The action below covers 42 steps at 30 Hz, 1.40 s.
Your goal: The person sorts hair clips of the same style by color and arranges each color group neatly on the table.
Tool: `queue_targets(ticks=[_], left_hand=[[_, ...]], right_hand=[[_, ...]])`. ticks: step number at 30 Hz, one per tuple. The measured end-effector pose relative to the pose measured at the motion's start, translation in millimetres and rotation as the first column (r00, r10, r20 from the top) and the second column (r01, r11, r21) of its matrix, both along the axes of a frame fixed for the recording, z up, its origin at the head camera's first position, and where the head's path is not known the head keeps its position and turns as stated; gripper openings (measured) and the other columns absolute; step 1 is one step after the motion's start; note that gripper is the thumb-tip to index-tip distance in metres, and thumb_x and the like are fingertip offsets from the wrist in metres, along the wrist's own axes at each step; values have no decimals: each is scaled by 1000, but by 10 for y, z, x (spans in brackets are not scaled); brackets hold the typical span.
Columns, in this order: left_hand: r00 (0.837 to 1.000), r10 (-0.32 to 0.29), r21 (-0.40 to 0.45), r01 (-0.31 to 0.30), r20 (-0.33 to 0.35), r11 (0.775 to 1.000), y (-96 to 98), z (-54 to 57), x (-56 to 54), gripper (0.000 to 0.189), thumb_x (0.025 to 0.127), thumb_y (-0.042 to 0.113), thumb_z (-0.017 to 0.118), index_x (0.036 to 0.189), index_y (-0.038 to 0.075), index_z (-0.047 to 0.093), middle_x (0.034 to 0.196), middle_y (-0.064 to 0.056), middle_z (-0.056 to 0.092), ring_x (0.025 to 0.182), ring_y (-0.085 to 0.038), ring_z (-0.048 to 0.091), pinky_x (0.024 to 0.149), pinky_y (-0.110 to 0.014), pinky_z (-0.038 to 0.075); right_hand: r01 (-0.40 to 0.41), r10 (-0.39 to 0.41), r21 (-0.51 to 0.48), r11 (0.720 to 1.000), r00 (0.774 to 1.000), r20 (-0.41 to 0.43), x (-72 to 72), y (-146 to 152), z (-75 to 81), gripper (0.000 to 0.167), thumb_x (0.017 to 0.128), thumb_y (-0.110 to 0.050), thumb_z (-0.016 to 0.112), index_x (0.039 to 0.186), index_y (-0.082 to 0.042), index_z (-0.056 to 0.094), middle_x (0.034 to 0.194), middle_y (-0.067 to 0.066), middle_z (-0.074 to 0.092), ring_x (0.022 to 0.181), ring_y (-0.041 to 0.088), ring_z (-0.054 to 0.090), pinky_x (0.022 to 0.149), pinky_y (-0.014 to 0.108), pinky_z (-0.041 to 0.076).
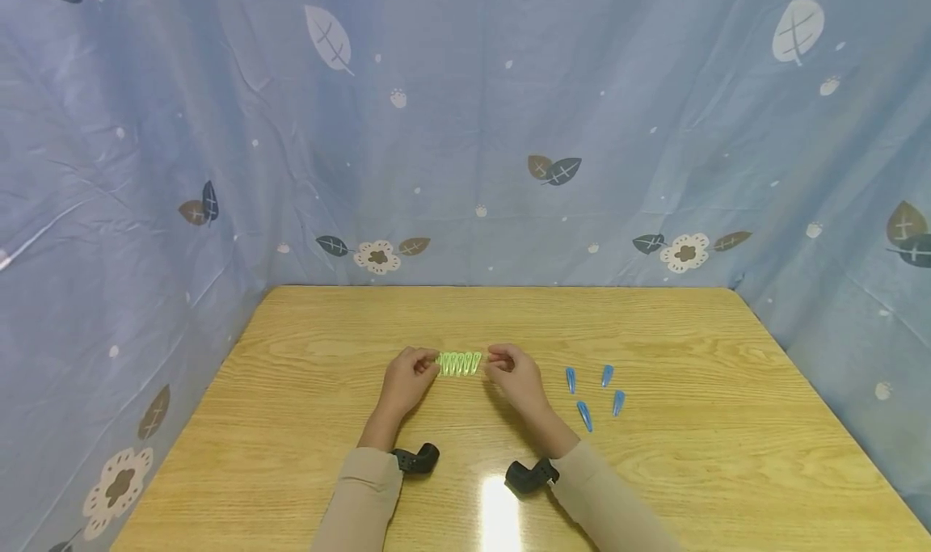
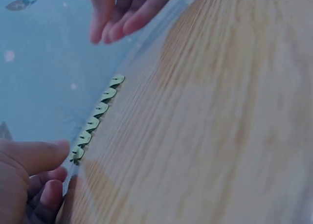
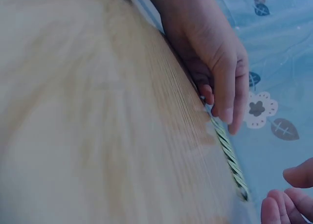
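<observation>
A row of several light green snap hair clips (image 1: 460, 364) lies side by side on the wooden table (image 1: 327, 326). At its left end is my left hand (image 1: 409, 381), thumb and fingertips right at the outermost clip, which they partly hide. The left wrist view shows the thumb (image 2: 46, 155) stretched toward the closest of the green clips (image 2: 93, 123). My right hand (image 1: 518, 381) hovers by the right end of the row, fingers loosely bent, a small gap from the last clip and nothing in its grasp.
Several blue hair clips (image 1: 584, 415) lie scattered on the table to the right of my right hand. A blue patterned curtain (image 1: 465, 132) hangs behind and along both sides of the table. Black wrist cameras (image 1: 417, 459) sit at both cuffs.
</observation>
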<state>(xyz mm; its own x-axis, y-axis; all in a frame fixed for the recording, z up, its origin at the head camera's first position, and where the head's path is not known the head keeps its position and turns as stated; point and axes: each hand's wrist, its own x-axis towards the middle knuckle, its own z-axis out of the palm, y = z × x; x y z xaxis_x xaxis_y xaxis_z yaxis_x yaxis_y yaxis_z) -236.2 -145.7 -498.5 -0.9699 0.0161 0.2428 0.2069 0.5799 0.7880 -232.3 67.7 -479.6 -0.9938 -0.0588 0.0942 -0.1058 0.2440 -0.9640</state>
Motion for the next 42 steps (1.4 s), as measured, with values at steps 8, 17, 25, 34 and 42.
queue_targets(ticks=[8,17,25,34,42], left_hand=[[994,55,131,-43,-95,991,67,29,75,31,88,4,67,119,1,64,114,-13,56,103,-30,57,87,-46,49],[987,-110,189,130,-114,973,375,151,120,36,92,7,64,125,-4,58,124,-16,58,114,-32,55,97,-44,45],[955,-292,240,295,-49,925,860,224,139,34,94,9,61,127,-1,58,124,-14,60,114,-30,56,95,-41,46],[929,-369,318,342,24,884,1460,172,132,30,94,9,61,123,-1,61,119,-14,62,109,-25,60,90,-27,49],[930,-359,290,325,73,900,1839,154,165,30,93,8,62,122,-1,61,117,-13,62,105,-19,61,84,-20,49]], right_hand=[[-96,97,43,994,995,-38,169,469,77,38,90,-9,67,122,8,56,116,21,61,103,30,60,85,31,52],[-109,116,109,988,991,-63,360,1048,150,40,92,-12,65,126,6,53,124,22,57,112,34,57,91,32,49],[-25,50,193,981,991,-122,537,1507,162,44,95,-15,61,130,7,49,127,24,55,116,38,55,88,16,46],[75,-65,182,980,996,-62,694,1800,109,45,95,-19,61,132,5,49,127,23,56,109,13,59,82,11,45],[134,-132,162,978,991,-25,731,1856,57,44,94,-15,62,129,8,50,123,27,57,95,-10,54,78,10,47]])
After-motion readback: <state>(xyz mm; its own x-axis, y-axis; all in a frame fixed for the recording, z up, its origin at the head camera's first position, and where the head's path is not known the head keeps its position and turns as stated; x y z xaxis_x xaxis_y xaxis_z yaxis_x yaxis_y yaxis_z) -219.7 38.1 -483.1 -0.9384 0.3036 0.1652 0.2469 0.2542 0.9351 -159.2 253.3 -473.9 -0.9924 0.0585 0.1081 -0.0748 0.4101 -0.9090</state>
